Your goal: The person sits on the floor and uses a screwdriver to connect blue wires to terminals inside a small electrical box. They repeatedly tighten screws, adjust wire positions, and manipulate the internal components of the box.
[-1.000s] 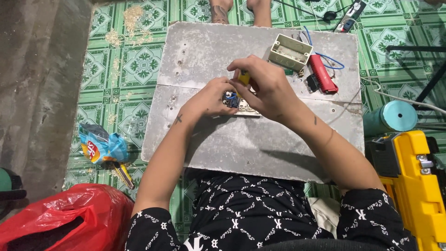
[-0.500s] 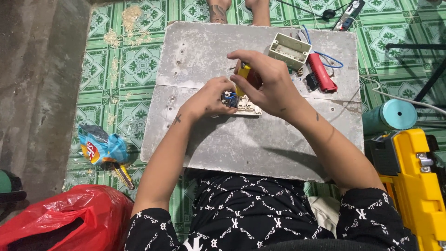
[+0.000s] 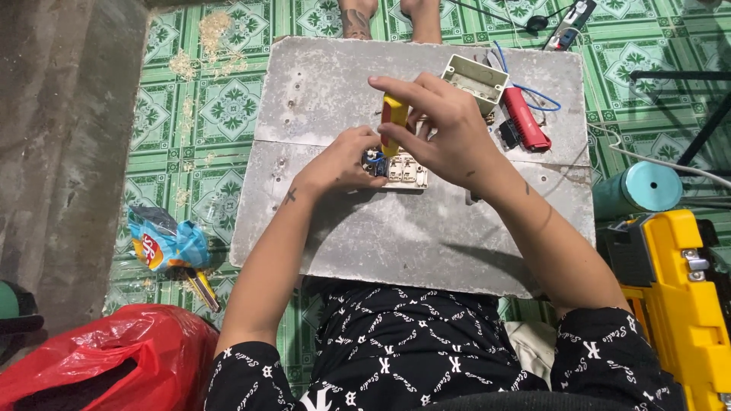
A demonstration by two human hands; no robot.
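A grey board (image 3: 396,228) lies on the floor in front of me. On its middle sits a white switch module (image 3: 406,172) with blue wires at its left end. My left hand (image 3: 343,161) pinches that left end and holds it down. My right hand (image 3: 442,129) grips a yellow-handled screwdriver (image 3: 393,118), held upright with its tip down at the module. A white plastic wall box (image 3: 475,79) lies at the board's far right, with a red-handled tool (image 3: 525,118) and a blue wire (image 3: 533,93) beside it.
Another person's bare feet (image 3: 388,15) stand at the board's far edge. A yellow tool case (image 3: 685,297) and a teal roll (image 3: 640,189) are on the right. A red plastic bag (image 3: 106,358) and a blue snack wrapper (image 3: 164,243) lie on the left, beside a concrete ledge (image 3: 61,152).
My right hand has turned slightly on the screwdriver, showing more of its yellow handle. My left hand stays on the module.
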